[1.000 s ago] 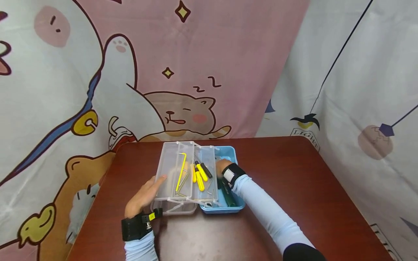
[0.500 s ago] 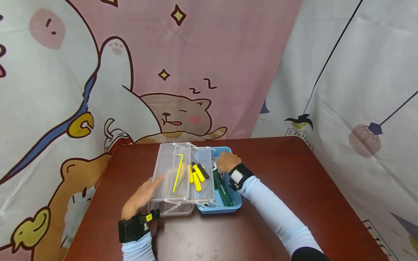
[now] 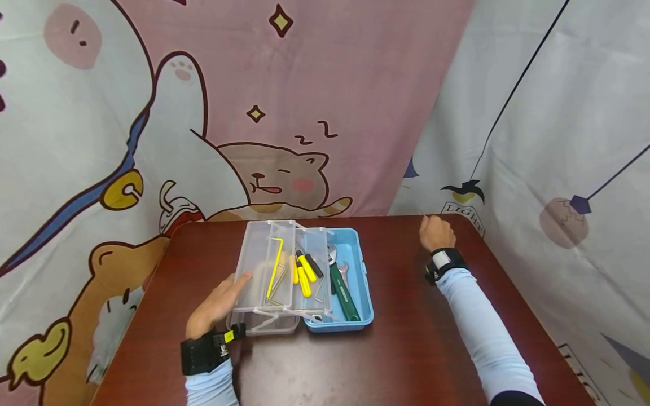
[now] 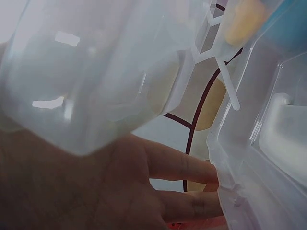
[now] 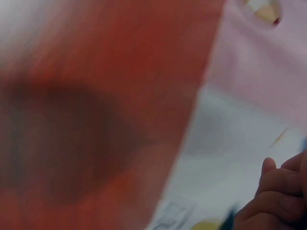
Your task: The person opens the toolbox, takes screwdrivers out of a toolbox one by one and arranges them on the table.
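My left hand (image 3: 215,307) holds the left edge of a clear plastic tray (image 3: 252,248) of a tiered toolbox. Its thumb lies over the rim, while the left wrist view shows fingers (image 4: 184,165) extended between clear plastic parts. Yellow-handled screwdrivers (image 3: 304,282), a yellow hex key (image 3: 276,270) and smaller hex keys lie in the clear trays. On the right, the blue bottom box (image 3: 363,282) holds a green-handled adjustable wrench (image 3: 345,296) and a spanner (image 3: 343,272). Near the table's far right, my right hand (image 3: 438,234) is curled; a thin pale tip sticks out, its kind unclear.
The brown table (image 3: 396,361) carries the toolbox left of centre. A lower clear compartment (image 3: 274,325) sits under the upper tray. Behind the table hangs a printed cloth (image 3: 376,113), close to my right hand.
My right hand has come up out of the blue box and moved right, over the table's far right part. The wrench and spanner it covered now show. My left hand stays on the tray.
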The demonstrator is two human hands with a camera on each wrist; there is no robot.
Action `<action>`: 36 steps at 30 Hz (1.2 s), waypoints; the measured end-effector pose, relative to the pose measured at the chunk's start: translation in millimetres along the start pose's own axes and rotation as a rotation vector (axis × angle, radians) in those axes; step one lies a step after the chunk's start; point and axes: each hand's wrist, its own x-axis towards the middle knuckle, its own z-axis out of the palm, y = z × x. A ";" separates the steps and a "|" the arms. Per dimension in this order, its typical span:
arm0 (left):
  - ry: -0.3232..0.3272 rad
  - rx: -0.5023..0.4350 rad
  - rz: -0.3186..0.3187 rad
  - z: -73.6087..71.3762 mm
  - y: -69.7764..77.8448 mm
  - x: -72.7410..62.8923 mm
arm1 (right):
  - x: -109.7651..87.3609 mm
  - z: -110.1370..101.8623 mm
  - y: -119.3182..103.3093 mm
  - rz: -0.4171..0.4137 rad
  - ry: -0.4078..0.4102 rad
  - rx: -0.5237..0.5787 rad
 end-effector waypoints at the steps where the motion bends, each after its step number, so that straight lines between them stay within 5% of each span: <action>1: 0.001 -0.001 -0.001 -0.6 0.1 -0.6 | 1.8 1.5 12.2 0.018 0.001 -0.013; 8: 0.014 0.001 0.001 1.0 -1.1 -2.1 | -1.8 22.6 85.5 0.079 -0.067 -0.142; 13: 0.004 -0.005 -0.013 1.2 -2.0 -2.3 | -7.8 38.3 107.1 0.027 -0.159 -0.194; 21: 0.001 -0.021 -0.016 -0.1 -1.0 -0.1 | -5.3 44.9 101.2 0.005 -0.125 -0.186; 29: 0.006 -0.023 0.011 0.2 -0.2 2.2 | -4.7 35.6 89.8 0.043 -0.268 -0.228; 33: 0.007 -0.011 0.000 -0.3 0.1 1.4 | -10.9 29.6 63.6 0.105 -0.346 -0.255; 36: 0.010 -0.008 -0.004 -0.4 -0.4 0.8 | -21.2 25.1 30.7 0.083 -0.300 -0.223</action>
